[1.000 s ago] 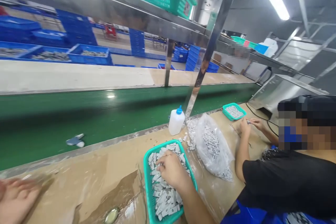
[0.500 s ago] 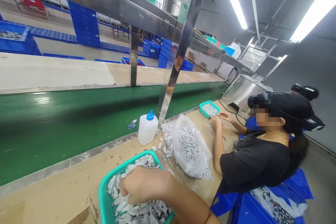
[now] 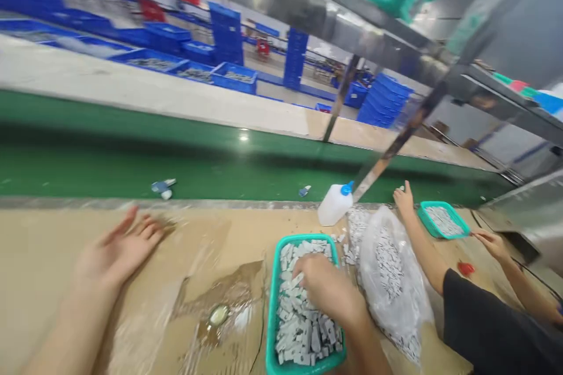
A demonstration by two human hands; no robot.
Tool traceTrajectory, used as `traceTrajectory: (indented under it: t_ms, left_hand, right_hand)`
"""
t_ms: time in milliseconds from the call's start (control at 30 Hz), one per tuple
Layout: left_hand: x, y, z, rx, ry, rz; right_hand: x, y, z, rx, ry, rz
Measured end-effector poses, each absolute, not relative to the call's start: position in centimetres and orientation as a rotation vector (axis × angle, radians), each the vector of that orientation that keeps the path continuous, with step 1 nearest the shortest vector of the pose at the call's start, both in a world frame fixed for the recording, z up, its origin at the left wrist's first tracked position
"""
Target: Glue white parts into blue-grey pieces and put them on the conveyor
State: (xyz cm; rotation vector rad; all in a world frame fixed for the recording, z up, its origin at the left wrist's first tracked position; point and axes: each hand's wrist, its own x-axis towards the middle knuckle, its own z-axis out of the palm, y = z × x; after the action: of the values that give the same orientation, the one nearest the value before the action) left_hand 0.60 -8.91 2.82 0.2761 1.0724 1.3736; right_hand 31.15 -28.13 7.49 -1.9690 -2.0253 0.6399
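Observation:
My right hand (image 3: 328, 293) reaches down into a teal basket (image 3: 272, 281) full of small grey-white parts (image 3: 299, 328), fingers curled in among them. What the fingers hold is hidden. My left hand (image 3: 118, 249) lies open on the tan, film-covered bench (image 3: 53, 234) to the left, fingers spread, holding nothing. A small round object (image 3: 219, 315) lies on the bench between my hands.
A white bottle with a blue cap (image 3: 335, 204) stands behind the basket. A clear bag of parts (image 3: 387, 269) lies to its right. A co-worker's arm (image 3: 417, 240) reaches beside a second teal basket (image 3: 441, 220). A green conveyor belt (image 3: 132, 170) carries small pieces (image 3: 162, 187).
The view swung back left and down. My left hand is in view again, spread on the bench. My right hand stays in the basket of parts.

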Motion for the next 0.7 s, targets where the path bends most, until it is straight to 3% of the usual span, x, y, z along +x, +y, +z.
traceTrajectory:
  t_ms: [167, 267, 433, 700]
  left_hand:
    - [-1.2, -9.8, 0.9, 0.117, 0.768, 1.39]
    - [-1.7, -9.2, 0.1, 0.072, 0.73, 1.401]
    - [-2.8, -8.7, -1.1, 0.02, 0.642, 1.393]
    - [-3.6, -8.4, -2.7, 0.018, 0.48, 1.376]
  right_hand:
    - [30.0, -29.1, 7.0, -1.769, -1.82, 0.573]
    - [27.0, -29.5, 5.8, -1.668, -1.562, 0.694]
    - [22.5, -29.7, 3.7, -1.668, -1.683, 0.888]
    - [20.7, -30.6, 1.2, -1.776, -1.867, 0.475]
